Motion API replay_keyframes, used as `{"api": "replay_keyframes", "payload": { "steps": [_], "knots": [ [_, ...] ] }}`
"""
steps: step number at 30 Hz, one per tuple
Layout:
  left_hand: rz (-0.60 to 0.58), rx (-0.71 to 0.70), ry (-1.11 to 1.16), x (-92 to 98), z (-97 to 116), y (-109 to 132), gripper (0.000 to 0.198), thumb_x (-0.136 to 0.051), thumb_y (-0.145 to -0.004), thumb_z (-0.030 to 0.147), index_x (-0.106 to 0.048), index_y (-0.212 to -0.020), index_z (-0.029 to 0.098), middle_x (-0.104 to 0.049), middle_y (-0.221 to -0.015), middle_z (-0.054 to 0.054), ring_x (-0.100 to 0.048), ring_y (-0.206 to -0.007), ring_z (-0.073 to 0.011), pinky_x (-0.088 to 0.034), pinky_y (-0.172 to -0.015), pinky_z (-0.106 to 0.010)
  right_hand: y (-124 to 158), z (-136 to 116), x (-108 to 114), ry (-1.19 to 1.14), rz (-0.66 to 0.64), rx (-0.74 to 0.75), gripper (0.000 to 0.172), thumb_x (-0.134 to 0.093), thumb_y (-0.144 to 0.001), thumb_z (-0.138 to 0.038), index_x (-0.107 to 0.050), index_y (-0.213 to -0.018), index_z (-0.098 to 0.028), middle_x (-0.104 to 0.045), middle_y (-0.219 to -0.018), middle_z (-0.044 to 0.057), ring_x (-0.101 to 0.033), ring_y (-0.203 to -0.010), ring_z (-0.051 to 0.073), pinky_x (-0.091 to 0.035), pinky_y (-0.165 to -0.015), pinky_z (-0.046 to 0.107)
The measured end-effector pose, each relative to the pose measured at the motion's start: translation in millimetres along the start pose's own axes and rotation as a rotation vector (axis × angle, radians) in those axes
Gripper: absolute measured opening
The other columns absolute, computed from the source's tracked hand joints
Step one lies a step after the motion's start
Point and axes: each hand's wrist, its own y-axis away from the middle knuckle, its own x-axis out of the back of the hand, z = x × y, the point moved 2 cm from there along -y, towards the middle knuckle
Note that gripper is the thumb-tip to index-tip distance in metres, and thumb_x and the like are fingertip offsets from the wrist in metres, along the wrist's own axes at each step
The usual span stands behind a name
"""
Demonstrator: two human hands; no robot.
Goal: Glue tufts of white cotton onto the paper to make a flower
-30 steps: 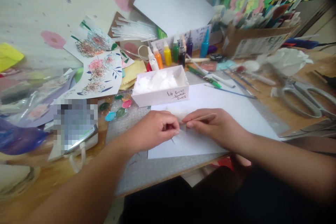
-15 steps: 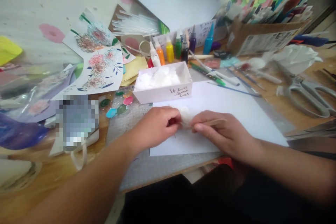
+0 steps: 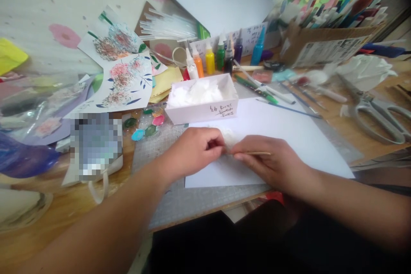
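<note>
Close together over a white sheet of paper (image 3: 308,145), both of my hands are closed. My right hand (image 3: 276,158) pinches a thin wooden stick (image 3: 258,153), which lies along the fingers with its tip pointing at the other hand. My left hand (image 3: 197,152) has its thumb and fingers pressed together at that tip; what they grip is hidden. A tuft of white cotton (image 3: 228,138) shows just behind and between the fingertips. Beyond the hands stands an open white paper box (image 3: 201,115) with handwriting on its front, filled with more white cotton (image 3: 205,90).
Coloured paint bottles (image 3: 209,61) stand behind the box. Scissors (image 3: 375,111) and thin brushes (image 3: 302,98) lie on the right, below a cardboard box (image 3: 330,47) of tools. A grey cutting mat (image 3: 180,209) lies under the paper. Paint blobs (image 3: 150,129) and flower pictures (image 3: 125,79) are at left.
The right hand has turned slightly, so the stick shows thinner and lies flatter. The left fingertips have shifted a little toward the right hand. The whole view has moved slightly.
</note>
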Motion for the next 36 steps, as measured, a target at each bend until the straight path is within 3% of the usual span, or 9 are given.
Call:
{"api": "replay_keyframes", "payload": {
  "steps": [6,10,15,20,22,27,36],
  "knots": [
    [-0.086,0.033,0.052,8.7,-3,3,0.01,-0.047,-0.073,0.017,-0.055,-0.079,0.019,-0.055,-0.067,0.004,-0.047,-0.058,-0.0075,-0.035,-0.05,-0.018,-4,2,0,0.028,0.064,-0.084,0.012,-0.051,-0.082,-0.019,-0.062,-0.078,-0.019,-0.066,-0.075,-0.001,-0.059,-0.066,0.01,-0.045,-0.062,0.02],
    [-0.145,-0.047,-0.047,11.0,-2,5,0.011,-0.048,-0.068,0.013,-0.053,-0.076,0.02,-0.05,-0.065,0.006,-0.043,-0.056,-0.007,-0.031,-0.048,-0.018,-7,2,0,-0.003,0.054,-0.107,0.011,-0.052,-0.082,-0.019,-0.062,-0.077,-0.019,-0.066,-0.074,-0.002,-0.059,-0.065,0.01,-0.045,-0.061,0.019],
    [-0.082,-0.105,-0.173,7.2,-1,4,0.013,-0.058,-0.065,0.022,-0.046,-0.07,0.019,-0.046,-0.065,0.006,-0.04,-0.057,-0.0074,-0.028,-0.049,-0.019,-5,0,6,-0.095,0.061,-0.186,0.016,-0.052,-0.082,-0.021,-0.063,-0.071,-0.019,-0.066,-0.073,0.0,-0.06,-0.066,0.011,-0.047,-0.062,0.02],
    [-0.011,-0.08,-0.238,4.0,0,2,0.019,-0.059,-0.069,0.032,-0.046,-0.07,0.018,-0.048,-0.064,0.005,-0.041,-0.057,-0.0088,-0.025,-0.051,-0.021,1,-1,15,-0.16,0.213,-0.286,0.028,-0.049,-0.083,-0.027,-0.06,-0.058,-0.019,-0.063,-0.066,0.001,-0.059,-0.061,0.012,-0.046,-0.055,0.021],
    [-0.015,-0.092,-0.256,6.4,0,3,0.02,-0.059,-0.069,0.034,-0.047,-0.069,0.018,-0.048,-0.064,0.005,-0.041,-0.057,-0.0092,-0.025,-0.051,-0.022,1,-2,15,-0.174,0.2,-0.252,0.022,-0.049,-0.083,-0.025,-0.062,-0.066,-0.02,-0.063,-0.067,0.001,-0.059,-0.063,0.013,-0.047,-0.057,0.021],
    [-0.066,-0.128,-0.294,17.5,1,7,0.009,-0.057,-0.065,0.023,-0.05,-0.07,0.02,-0.05,-0.064,0.005,-0.04,-0.058,-0.0095,-0.023,-0.051,-0.022,-4,-7,11,-0.117,0.021,-0.103,0.012,-0.051,-0.082,-0.018,-0.063,-0.08,-0.02,-0.064,-0.077,0.003,-0.059,-0.073,0.014,-0.048,-0.066,0.024],
    [-0.046,-0.151,-0.284,12.4,-5,4,0.006,-0.048,-0.068,0.016,-0.053,-0.068,0.019,-0.054,-0.065,0.004,-0.043,-0.058,-0.01,-0.028,-0.055,-0.022,-6,-8,6,-0.146,0.034,-0.068,0.012,-0.053,-0.082,-0.018,-0.064,-0.086,-0.019,-0.064,-0.082,0.004,-0.059,-0.077,0.013,-0.048,-0.068,0.024]
  ]
}}
